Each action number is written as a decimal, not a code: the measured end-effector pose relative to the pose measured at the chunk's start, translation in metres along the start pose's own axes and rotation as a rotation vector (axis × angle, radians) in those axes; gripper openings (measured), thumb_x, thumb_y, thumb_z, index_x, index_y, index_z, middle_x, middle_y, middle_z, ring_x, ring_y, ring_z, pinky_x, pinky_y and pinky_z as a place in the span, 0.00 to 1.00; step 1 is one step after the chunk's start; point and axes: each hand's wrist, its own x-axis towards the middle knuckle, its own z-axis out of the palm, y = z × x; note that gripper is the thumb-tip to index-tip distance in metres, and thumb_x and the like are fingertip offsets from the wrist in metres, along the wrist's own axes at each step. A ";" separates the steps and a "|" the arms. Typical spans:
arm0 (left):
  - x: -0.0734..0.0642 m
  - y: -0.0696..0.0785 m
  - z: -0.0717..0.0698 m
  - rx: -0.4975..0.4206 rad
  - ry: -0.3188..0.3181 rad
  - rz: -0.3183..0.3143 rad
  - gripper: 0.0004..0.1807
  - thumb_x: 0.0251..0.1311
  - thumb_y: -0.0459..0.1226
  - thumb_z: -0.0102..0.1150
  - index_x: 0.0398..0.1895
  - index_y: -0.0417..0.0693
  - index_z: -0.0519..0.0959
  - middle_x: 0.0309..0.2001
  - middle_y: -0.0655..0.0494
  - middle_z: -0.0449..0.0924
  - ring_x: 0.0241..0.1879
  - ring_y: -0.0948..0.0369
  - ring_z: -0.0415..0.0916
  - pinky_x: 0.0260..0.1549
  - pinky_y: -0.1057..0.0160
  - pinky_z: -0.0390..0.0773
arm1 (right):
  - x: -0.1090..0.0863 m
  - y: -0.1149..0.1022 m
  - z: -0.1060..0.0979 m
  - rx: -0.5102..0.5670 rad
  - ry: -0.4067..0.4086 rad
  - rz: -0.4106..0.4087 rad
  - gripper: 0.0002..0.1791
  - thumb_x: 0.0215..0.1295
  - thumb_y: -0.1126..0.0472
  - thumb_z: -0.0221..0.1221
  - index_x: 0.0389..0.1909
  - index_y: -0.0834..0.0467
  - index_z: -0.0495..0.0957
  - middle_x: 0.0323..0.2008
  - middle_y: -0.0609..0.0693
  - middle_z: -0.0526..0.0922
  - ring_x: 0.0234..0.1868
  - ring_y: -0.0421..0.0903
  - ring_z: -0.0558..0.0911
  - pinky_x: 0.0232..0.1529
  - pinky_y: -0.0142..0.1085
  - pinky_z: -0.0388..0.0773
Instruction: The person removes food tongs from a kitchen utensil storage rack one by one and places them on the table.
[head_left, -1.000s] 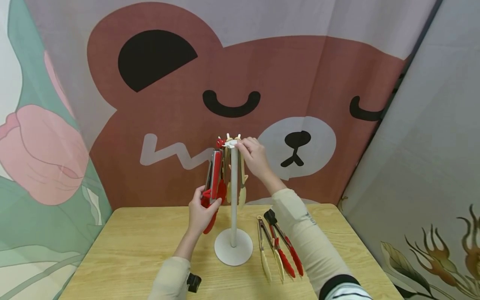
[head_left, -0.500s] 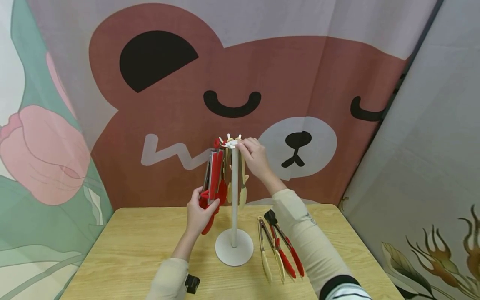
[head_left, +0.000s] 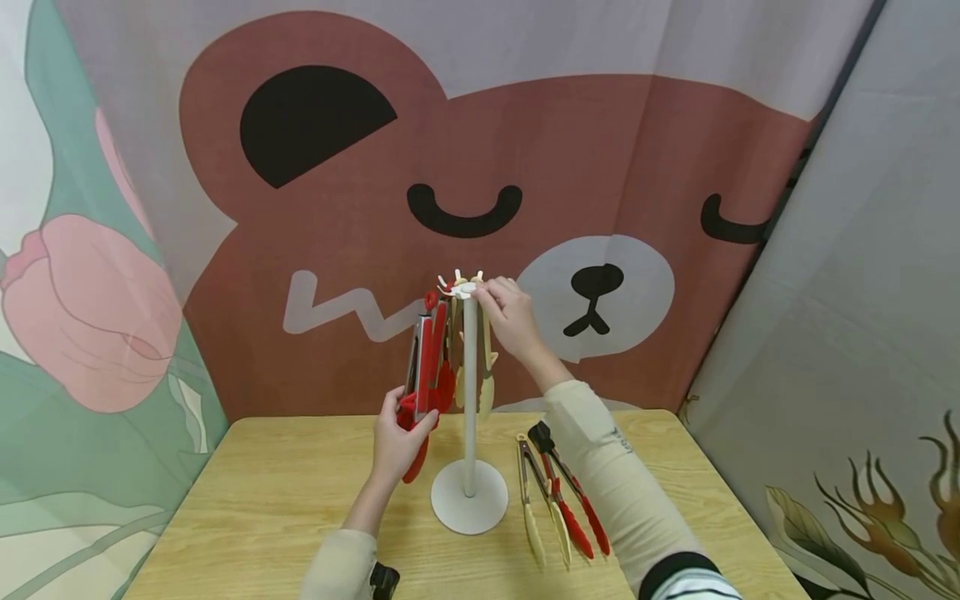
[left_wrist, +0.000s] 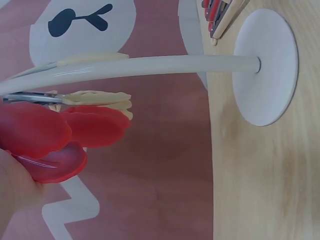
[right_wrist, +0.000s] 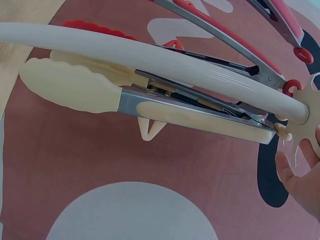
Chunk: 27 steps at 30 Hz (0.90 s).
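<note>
Upright red-handled tongs [head_left: 423, 358] are in my left hand [head_left: 399, 442], gripped low near their red tips. Their red ring [right_wrist: 303, 55] stands apart from the white rack [head_left: 469, 400] in the right wrist view. My right hand [head_left: 512, 315] pinches a hook at the rack's top [right_wrist: 306, 112]. Cream tongs [right_wrist: 200, 117] hang from the rack in front of that hand. A second pair of red tongs [right_wrist: 225, 37] hangs beside the pole by its ring. In the left wrist view, red tips [left_wrist: 35, 130] overlap one another, and my left fingers are mostly hidden.
The rack's round base [head_left: 469, 512] stands on the wooden table [head_left: 262, 500]. Right of it lie cream tongs [head_left: 534, 533] and red tongs with black parts [head_left: 581, 508], partly beneath my right forearm. A bear-print curtain [head_left: 337, 250] hangs behind the table.
My left hand has drawn the red tongs slightly left and down, and their ring has come away from the rack's top. The right hand has stayed on the hook.
</note>
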 end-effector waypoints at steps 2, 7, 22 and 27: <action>-0.002 -0.002 0.000 -0.007 -0.001 -0.017 0.23 0.49 0.27 0.60 0.49 0.32 0.65 0.39 0.39 0.75 0.35 0.49 0.73 0.33 0.60 0.75 | 0.000 0.000 0.000 0.003 0.002 -0.006 0.12 0.63 0.64 0.50 0.22 0.62 0.76 0.23 0.51 0.73 0.29 0.47 0.69 0.29 0.37 0.63; -0.007 -0.007 -0.001 0.000 0.015 -0.045 0.23 0.49 0.27 0.59 0.49 0.31 0.65 0.39 0.38 0.75 0.36 0.49 0.73 0.34 0.58 0.75 | 0.000 0.000 0.000 0.012 0.003 -0.010 0.12 0.62 0.64 0.50 0.22 0.62 0.76 0.23 0.51 0.73 0.29 0.46 0.69 0.29 0.37 0.63; -0.017 -0.068 0.001 0.001 0.085 -0.093 0.21 0.50 0.36 0.63 0.46 0.40 0.68 0.32 0.49 0.76 0.28 0.58 0.73 0.27 0.65 0.75 | -0.001 0.001 0.002 0.012 0.024 -0.010 0.12 0.62 0.64 0.50 0.22 0.62 0.77 0.24 0.52 0.75 0.29 0.47 0.70 0.29 0.37 0.64; -0.022 -0.074 0.001 0.012 0.099 -0.104 0.20 0.52 0.38 0.61 0.44 0.38 0.68 0.28 0.50 0.76 0.25 0.60 0.71 0.24 0.67 0.73 | -0.001 0.002 0.003 0.007 0.019 -0.008 0.12 0.62 0.64 0.50 0.22 0.63 0.76 0.24 0.53 0.75 0.29 0.47 0.69 0.29 0.38 0.63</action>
